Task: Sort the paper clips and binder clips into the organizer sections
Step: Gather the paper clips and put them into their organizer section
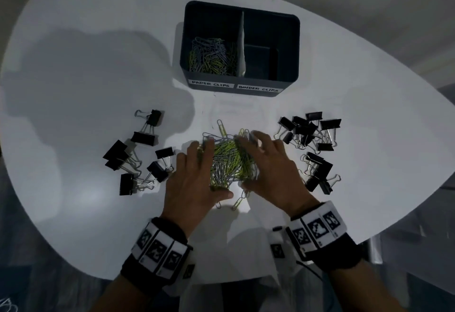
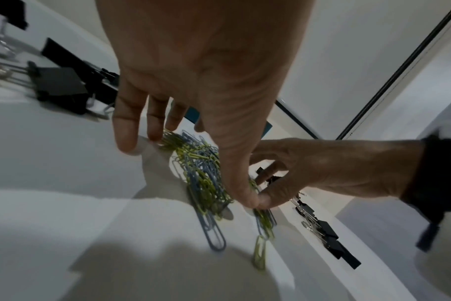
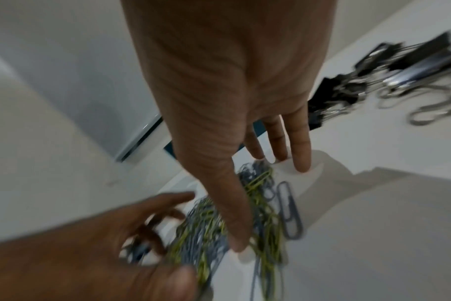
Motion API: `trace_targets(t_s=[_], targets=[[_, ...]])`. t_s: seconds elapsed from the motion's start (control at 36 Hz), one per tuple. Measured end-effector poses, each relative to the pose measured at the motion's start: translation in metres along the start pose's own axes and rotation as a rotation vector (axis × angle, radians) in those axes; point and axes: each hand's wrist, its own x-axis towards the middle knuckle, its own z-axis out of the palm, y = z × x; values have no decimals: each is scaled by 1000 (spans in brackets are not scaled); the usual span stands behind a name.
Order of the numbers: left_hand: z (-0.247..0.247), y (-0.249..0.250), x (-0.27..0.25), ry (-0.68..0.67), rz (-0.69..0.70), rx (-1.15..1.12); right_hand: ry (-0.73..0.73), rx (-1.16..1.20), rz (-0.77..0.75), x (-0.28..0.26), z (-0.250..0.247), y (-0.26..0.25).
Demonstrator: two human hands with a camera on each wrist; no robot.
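Note:
A heap of yellow-green and grey paper clips (image 1: pixel 229 161) lies on the white table (image 1: pixel 86 90), in front of the dark organizer (image 1: pixel 246 9). My left hand (image 1: pixel 194 171) presses against the heap's left side and my right hand (image 1: pixel 268 164) against its right side. Fingers are spread and fairly straight, and the thumbs nearly meet at the near edge. The left wrist view shows my left hand (image 2: pixel 206 71) over the heap (image 2: pixel 201 173), its thumb tip touching my right hand (image 2: pixel 335 167). The organizer's left section, labelled PAPER CLIPS, holds paper clips (image 1: pixel 211 58). The BINDER CLIPS section (image 1: pixel 261 60) looks empty.
Black binder clips lie in a group to the left (image 1: pixel 140 154) and in two groups to the right (image 1: pixel 307 129), (image 1: pixel 318 174), close to my wrists. Two or three stray paper clips (image 1: pixel 237 203) lie just behind my thumbs. The table's curved front edge is near my forearms.

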Motion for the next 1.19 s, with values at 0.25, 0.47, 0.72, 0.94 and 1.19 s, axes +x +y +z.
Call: trace_targets(t_s=[0.25,0.47,0.72,0.94,1.19], targets=[[-2,7,20,56,146,70,127,59,-50,4,16,-5],[-12,-3,20,109,175,-59,261,230,-61,6,-5,0],[-12,2,17,124,157,-2,65,32,20,3,1,-10],[-1,0,23,168,154,-50,246,174,5,9,8,-7],[-27,-13,28,234,226,-325,287,324,20,7,-24,4]])
